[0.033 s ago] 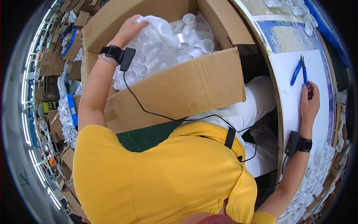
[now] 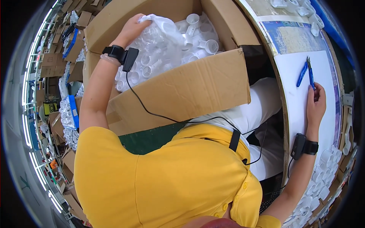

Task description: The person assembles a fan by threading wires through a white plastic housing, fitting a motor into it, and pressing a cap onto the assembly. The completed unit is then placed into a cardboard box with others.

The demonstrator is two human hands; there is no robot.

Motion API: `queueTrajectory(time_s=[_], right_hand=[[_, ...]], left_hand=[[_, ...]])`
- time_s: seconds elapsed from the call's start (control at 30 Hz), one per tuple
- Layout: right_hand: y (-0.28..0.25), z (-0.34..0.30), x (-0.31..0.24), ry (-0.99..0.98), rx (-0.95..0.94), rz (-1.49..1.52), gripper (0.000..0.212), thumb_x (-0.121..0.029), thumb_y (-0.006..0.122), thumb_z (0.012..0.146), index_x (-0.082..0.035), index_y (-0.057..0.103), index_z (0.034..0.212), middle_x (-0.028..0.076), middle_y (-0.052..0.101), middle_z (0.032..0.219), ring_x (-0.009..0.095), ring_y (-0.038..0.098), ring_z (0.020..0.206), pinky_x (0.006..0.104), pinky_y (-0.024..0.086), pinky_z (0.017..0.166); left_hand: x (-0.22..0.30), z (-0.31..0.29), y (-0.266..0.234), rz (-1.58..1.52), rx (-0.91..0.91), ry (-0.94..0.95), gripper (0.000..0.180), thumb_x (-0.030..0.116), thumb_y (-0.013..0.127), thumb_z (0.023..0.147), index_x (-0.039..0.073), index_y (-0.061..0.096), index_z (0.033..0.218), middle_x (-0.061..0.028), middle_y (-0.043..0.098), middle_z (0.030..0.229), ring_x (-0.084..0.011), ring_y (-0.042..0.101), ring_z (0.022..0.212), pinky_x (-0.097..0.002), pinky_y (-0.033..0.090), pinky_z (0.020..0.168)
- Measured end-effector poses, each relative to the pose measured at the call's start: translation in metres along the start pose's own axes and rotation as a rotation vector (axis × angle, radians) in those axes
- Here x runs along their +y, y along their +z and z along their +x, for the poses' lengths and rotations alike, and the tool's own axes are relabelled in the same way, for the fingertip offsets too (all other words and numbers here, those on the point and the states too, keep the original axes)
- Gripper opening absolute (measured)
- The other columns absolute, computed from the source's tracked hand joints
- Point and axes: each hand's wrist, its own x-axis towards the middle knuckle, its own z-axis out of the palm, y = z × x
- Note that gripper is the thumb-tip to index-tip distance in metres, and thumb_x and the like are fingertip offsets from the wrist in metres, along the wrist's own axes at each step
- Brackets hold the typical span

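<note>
My left hand (image 2: 134, 29) is closed on the gathered edge of a clear plastic bag (image 2: 161, 41), up at the left side of an open cardboard box (image 2: 182, 91). Under and beside the film lie several white plastic parts (image 2: 210, 46), cup-shaped, some with slotted ends. On the right, a pair of blue-handled nippers (image 2: 303, 74) rests on a white sheet, handles spread and tips pointing away from me. The fingers of my right hand (image 2: 318, 99) are curled at the end of one handle, thumb and fingers around it.
The worktable (image 2: 300, 110) runs along my right. White parts are heaped at its near end (image 2: 321, 171), and more white pieces (image 2: 298, 9) lie at its far end. Cardboard boxes (image 2: 53, 64) and a blue crate of white parts (image 2: 70, 112) stand to the left. Cables trail from both wrists.
The held bag film has shifted slightly to the right and now drapes over part of a white cup-shaped piece. My right hand and the nippers have stayed put.
</note>
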Motion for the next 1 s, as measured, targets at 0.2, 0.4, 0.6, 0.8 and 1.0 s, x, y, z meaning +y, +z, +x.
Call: queueTrajectory(time_s=[0.2, 0.4, 0.6, 0.8, 1.0], right_hand=[[0.001, 0.0, 0.004, -0.008, 0.001, 0.014, 0.025, -0.02, 0.058, 0.091, -0.006, 0.06, 0.111, 0.003, 0.058, 0.084, 0.011, 0.05, 0.074, 0.022, 0.044, 0.069], [0.001, -0.001, 0.0, -0.01, 0.008, 0.006, 0.024, -0.02, 0.059, 0.091, -0.006, 0.061, 0.11, 0.003, 0.058, 0.082, 0.01, 0.049, 0.072, 0.0215, 0.043, 0.068], [0.001, 0.0, 0.0, -0.017, 0.022, 0.003, 0.023, -0.02, 0.06, 0.09, -0.006, 0.062, 0.108, 0.002, 0.058, 0.082, 0.009, 0.049, 0.071, 0.0208, 0.042, 0.065], [0.0, 0.0, 0.003, 0.018, -0.006, 0.009, 0.025, -0.021, 0.058, 0.092, -0.005, 0.06, 0.111, 0.003, 0.059, 0.085, 0.011, 0.05, 0.075, 0.0218, 0.044, 0.071], [0.0, 0.001, 0.002, 0.027, -0.008, -0.001, 0.025, -0.021, 0.058, 0.092, -0.005, 0.06, 0.112, 0.004, 0.059, 0.087, 0.011, 0.051, 0.076, 0.0223, 0.044, 0.072]], left_hand=[[0.018, 0.007, 0.011, -0.149, -0.099, -0.094, 0.042, 0.034, 0.064, 0.086, 0.001, 0.06, 0.111, -0.0037, 0.063, 0.098, -0.0105, 0.058, 0.083, -0.024, 0.046, 0.073], [-0.016, 0.033, 0.005, -0.39, 0.012, -0.297, 0.042, 0.032, 0.064, 0.087, -0.003, 0.06, 0.11, -0.0066, 0.065, 0.097, -0.0139, 0.06, 0.086, -0.0274, 0.047, 0.075], [-0.015, 0.049, -0.001, -0.604, 0.128, -0.35, 0.04, 0.03, 0.065, 0.086, -0.005, 0.061, 0.105, -0.0087, 0.065, 0.094, -0.0162, 0.061, 0.084, -0.0293, 0.048, 0.073], [-0.035, 0.066, 0.003, -0.312, -0.003, -0.158, 0.032, 0.018, 0.065, 0.08, -0.002, 0.062, 0.104, -0.0081, 0.065, 0.093, -0.0178, 0.061, 0.082, -0.0297, 0.048, 0.072], [-0.055, 0.071, 0.017, -0.094, -0.031, -0.191, 0.029, 0.009, 0.06, 0.075, 0.002, 0.064, 0.103, -0.0067, 0.065, 0.092, -0.0174, 0.06, 0.084, -0.0305, 0.047, 0.073]])
